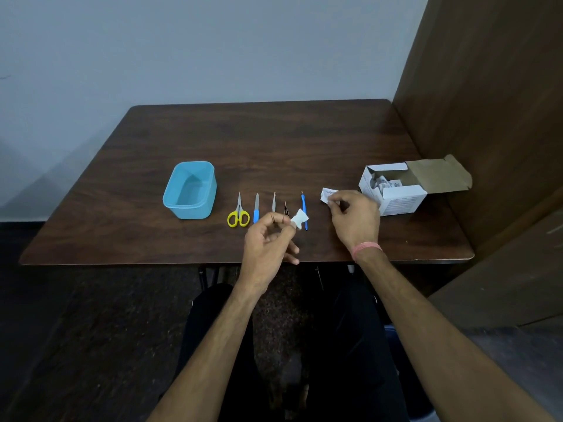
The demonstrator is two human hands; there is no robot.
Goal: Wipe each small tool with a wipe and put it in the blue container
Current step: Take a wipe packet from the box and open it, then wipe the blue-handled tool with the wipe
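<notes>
A row of small tools lies on the dark wooden table [152, 239]: yellow-handled scissors [238, 216], a blue-handled file [256, 208], metal tweezers [274, 202], a small dark tool [285, 208] and a thin blue pick [304, 205]. The blue container [190, 190] stands left of them and holds nothing. My left hand [268, 243] pinches a small white wipe [299, 217] just above the row's near end. My right hand [355, 219] pinches a torn white wrapper [328, 194] right of the pick.
An open white cardboard box [396, 190] of wipe sachets lies at the table's right, its brown flap open. A brown wooden panel [487, 102] rises along the table's right side. A pale wall stands behind. My legs show under the near edge.
</notes>
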